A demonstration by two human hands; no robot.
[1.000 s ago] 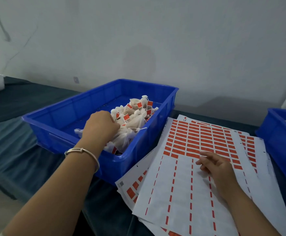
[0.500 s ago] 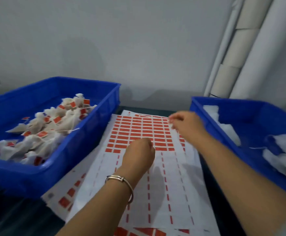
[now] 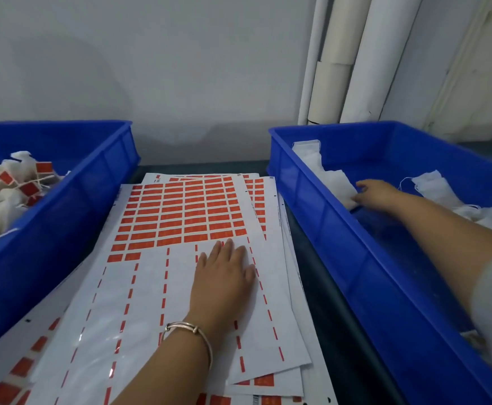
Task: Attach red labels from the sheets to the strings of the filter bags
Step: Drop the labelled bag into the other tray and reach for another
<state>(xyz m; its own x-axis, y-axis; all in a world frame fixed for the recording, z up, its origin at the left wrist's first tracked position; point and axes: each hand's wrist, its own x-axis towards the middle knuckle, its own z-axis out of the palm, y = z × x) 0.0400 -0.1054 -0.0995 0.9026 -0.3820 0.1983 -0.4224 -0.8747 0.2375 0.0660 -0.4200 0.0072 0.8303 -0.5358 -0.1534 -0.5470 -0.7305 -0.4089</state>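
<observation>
A stack of white label sheets lies between two blue bins; the top sheet has rows of red labels on its far half and is peeled bare nearer me. My left hand rests flat on the bare part, fingers straight, a bracelet on the wrist. My right hand is inside the right blue bin, its fingers on a white filter bag; whether it grips the bag is unclear. More unlabelled white bags lie further right.
The left blue bin holds several filter bags with red labels on their strings. White pipes run up the wall behind the right bin. A dark cloth covers the table between sheets and bin.
My left hand left the left bin, came over the sheet and opened flat on it. My right hand moved from the sheet into the right bin. The view swung right.
</observation>
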